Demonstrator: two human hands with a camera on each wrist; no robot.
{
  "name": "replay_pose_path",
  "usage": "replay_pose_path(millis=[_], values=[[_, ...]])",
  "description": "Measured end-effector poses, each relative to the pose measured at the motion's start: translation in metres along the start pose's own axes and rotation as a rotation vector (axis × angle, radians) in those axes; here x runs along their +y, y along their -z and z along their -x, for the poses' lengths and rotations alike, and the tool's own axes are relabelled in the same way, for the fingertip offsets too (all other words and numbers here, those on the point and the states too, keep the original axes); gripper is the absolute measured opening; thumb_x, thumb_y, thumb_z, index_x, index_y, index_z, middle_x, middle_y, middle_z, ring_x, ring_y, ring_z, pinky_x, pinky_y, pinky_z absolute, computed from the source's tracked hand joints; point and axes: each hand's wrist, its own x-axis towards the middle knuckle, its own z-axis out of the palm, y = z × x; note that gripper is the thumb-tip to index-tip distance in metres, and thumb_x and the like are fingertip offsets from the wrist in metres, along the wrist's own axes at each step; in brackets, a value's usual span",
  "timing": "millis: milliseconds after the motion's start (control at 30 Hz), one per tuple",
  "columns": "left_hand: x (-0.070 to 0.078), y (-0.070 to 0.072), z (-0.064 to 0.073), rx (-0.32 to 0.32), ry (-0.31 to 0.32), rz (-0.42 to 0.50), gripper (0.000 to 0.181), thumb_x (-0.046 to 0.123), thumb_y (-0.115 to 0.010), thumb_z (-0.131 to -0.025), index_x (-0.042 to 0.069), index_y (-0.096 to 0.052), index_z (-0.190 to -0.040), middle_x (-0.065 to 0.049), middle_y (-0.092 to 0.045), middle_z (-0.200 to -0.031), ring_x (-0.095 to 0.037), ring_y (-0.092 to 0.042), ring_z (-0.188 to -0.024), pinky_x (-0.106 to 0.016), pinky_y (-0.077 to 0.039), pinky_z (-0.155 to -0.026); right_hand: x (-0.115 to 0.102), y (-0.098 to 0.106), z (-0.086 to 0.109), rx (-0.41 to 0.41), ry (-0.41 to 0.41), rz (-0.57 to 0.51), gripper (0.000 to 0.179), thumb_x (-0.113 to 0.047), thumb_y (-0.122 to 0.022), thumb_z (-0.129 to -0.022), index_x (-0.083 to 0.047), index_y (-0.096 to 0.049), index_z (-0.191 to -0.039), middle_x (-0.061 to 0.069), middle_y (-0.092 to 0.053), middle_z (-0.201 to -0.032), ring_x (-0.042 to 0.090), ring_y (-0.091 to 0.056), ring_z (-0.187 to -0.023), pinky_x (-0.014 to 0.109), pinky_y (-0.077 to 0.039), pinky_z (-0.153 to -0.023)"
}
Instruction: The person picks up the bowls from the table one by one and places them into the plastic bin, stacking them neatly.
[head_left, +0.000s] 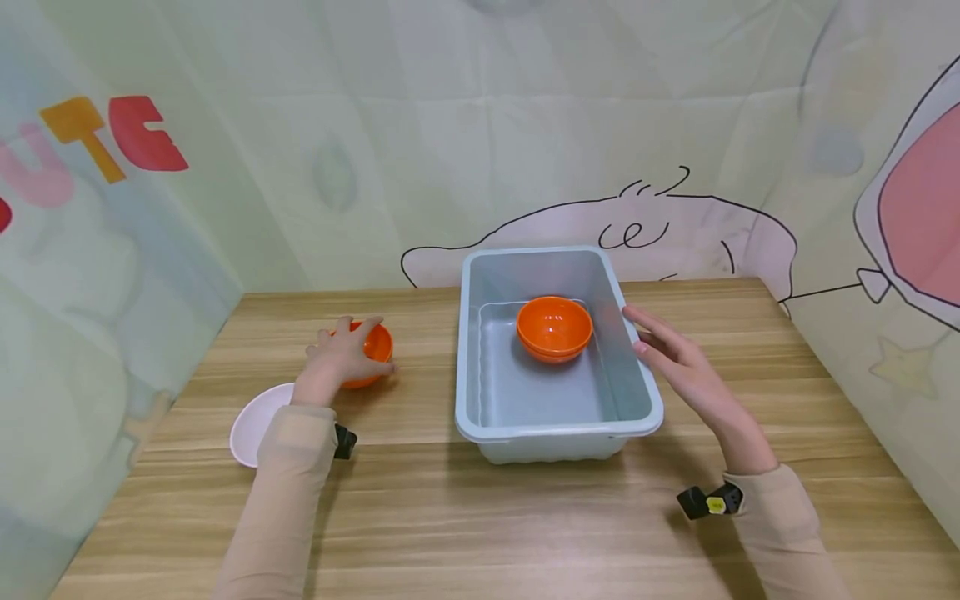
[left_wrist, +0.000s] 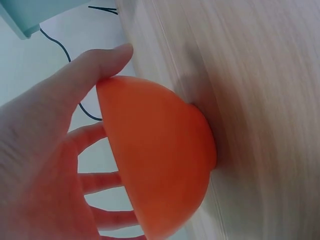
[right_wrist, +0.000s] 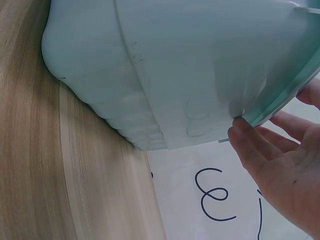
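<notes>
My left hand (head_left: pixel 341 358) is spread over an orange bowl (head_left: pixel 379 343) at the left of the table. In the left wrist view the thumb reaches across the rim of that orange bowl (left_wrist: pixel 155 155), and the other fingers pass behind the rim. The bowl stands upright, its foot close against the wood. On the other side, my right hand (head_left: pixel 678 358) touches the right rim of a pale blue plastic bin (head_left: pixel 471 350). Fingertips (right_wrist: pixel 241 125) rest just under the bin's lip in the right wrist view. Nested orange bowls (head_left: pixel 555 327) sit inside the bin.
A white plate (head_left: pixel 253 427) lies at the left, partly hidden by the left forearm. The wooden table (head_left: pixel 480 533) ends at a printed cloth backdrop (head_left: pixel 360 167) behind and at both sides. Both wrists wear small black cameras.
</notes>
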Motion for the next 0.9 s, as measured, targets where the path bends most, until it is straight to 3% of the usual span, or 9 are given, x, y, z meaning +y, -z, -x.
replay_pose_path(millis=[367,633,900], values=[[0.0004,0.0004,-0.0002,0.01,-0.002,-0.003,0.086,0.051,-0.067,-0.08,0.02,-0.03,-0.15,-0.032,-0.021,-0.149,-0.056,-0.028,-0.124,-0.073,-0.029,-0.095,0.001,0.0003,0.0001,-0.001,-0.006,0.004,0.05,-0.028,-0.045,-0.102,-0.023,-0.033,-0.15,0.003,-0.027,-0.159,0.033,-0.04,-0.138,0.016,-0.04,-0.101],[0.0,0.0004,-0.0018,0.01,0.002,0.001,0.086,0.054,-0.066,-0.08,0.02,-0.028,-0.15,-0.032,-0.02,-0.149,-0.055,-0.028,-0.123,-0.071,-0.03,-0.094,0.0011,-0.0007,-0.0005,-0.003,-0.01,0.001,0.05,-0.028,-0.044,-0.103,-0.023,-0.032,-0.151,0.003,-0.026,-0.16,0.034,-0.039,-0.139,0.053,-0.035,-0.109],[0.0006,-0.001,-0.0036,0.055,-0.005,0.006,0.085,0.053,-0.066,-0.08,0.02,-0.03,-0.15,-0.031,-0.023,-0.148,-0.054,-0.029,-0.123,-0.07,-0.032,-0.092,0.0017,-0.0005,0.0,0.001,-0.007,0.012,0.05,-0.028,-0.044,-0.103,-0.023,-0.032,-0.151,0.003,-0.026,-0.159,0.033,-0.04,-0.138,0.037,-0.041,-0.108]])
